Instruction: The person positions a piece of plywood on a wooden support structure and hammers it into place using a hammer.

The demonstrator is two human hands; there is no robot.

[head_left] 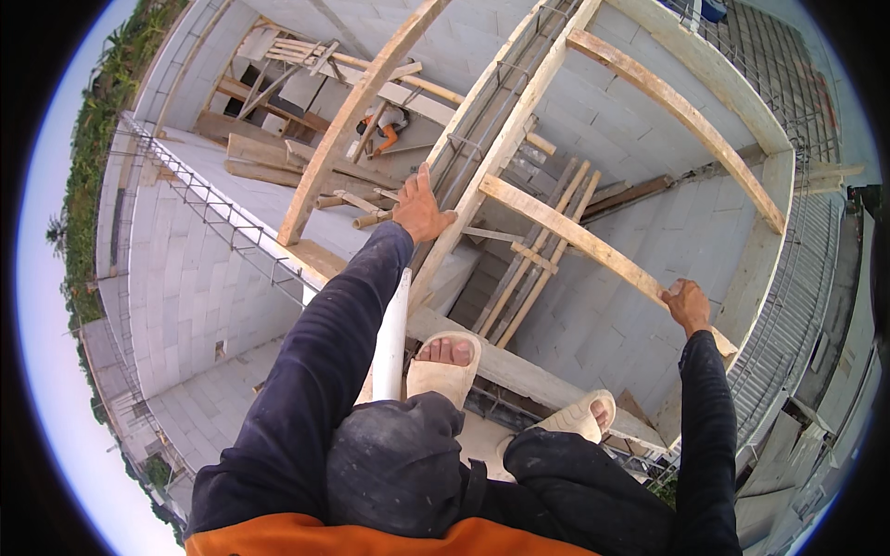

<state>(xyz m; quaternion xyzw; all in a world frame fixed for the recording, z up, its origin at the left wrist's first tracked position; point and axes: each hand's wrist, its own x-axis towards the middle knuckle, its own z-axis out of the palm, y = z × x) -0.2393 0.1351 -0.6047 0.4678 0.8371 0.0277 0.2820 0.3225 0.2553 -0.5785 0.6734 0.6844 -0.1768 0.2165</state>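
Person's attire. Dark navy long sleeves (315, 338), creased, reach the wrists; left hand (424, 211) and right hand (688, 306) bare. Orange garment (371, 537) at the torso. Near-black trousers (389, 468) with small pale marks. Cream open-toed sandals (438, 378) with broad bands.

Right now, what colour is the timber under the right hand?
The timber is light brown; see head view.

Big open gap between near crossbeam (593, 243) and far crossbeam (686, 113), room for right hand (688, 306) to pass; bamboo ladder (535, 259) sits lower, crossing under the near one. Tighter around left hand (425, 208): rebar (461, 142) clutters the channel ahead beside the long board (522, 130), white pipe (391, 343) stands between left forearm (320, 320) and sandal (436, 380).
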